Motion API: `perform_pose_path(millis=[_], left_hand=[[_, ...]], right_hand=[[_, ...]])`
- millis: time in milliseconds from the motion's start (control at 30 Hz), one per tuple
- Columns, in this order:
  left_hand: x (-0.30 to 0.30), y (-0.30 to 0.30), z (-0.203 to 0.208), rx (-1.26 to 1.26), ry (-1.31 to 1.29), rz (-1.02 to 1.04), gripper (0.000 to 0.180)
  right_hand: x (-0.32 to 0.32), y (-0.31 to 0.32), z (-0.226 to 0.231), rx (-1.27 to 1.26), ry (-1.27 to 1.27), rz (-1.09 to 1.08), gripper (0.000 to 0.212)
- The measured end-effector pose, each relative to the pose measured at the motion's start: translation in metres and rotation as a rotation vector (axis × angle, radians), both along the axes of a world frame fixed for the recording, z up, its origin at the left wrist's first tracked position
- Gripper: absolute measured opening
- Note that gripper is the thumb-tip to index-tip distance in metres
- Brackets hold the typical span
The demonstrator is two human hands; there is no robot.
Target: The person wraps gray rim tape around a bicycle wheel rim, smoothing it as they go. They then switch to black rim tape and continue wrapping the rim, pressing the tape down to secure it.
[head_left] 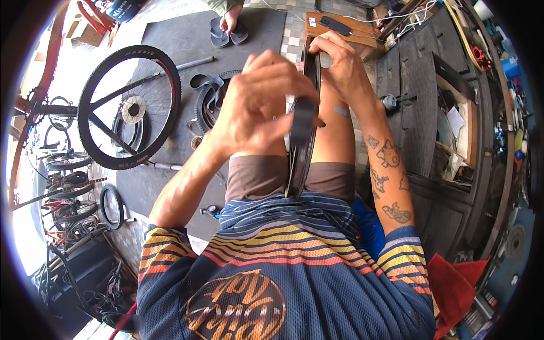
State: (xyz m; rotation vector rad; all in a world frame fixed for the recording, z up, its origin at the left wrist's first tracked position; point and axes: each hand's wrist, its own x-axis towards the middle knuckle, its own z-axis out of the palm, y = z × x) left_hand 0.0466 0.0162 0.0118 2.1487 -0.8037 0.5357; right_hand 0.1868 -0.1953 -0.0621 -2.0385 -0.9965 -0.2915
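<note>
Standing edge-on between the knees, at twelve o'clock from the chest: bike rim [300,164]. Left hand [255,102] pinched on black rim tape [303,122]; right hand [337,62] clamped over the top. Best to keep tape centred and taut, pressing down while feeding toward six o'clock.

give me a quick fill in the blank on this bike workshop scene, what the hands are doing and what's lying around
1. Both hands grip a black bicycle ____ standing on edge between the person's knees.
2. The right hand holds its ____ edge, while the left hand pinches a black strip at its side.
3. On the dark mat, a spoked wheel lies to the person's ____.
4. A phone lies on a small ____ stool.

Missing words: rim; top; left; wooden
</note>
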Motion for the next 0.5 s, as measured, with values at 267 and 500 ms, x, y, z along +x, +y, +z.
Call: perform_pose_path(millis=[267,500], left_hand=[[-0.038,-0.001,0.0,0.118,-0.308,0.149,0.054],[-0.044,-0.005,0.005,0.076,-0.327,0.107,0.045]], right_hand=[[0.003,0.007,-0.003,0.035,-0.061,0.033,0.042],[-0.002,0.011,-0.001,-0.062,-0.076,0.027,0.033]])
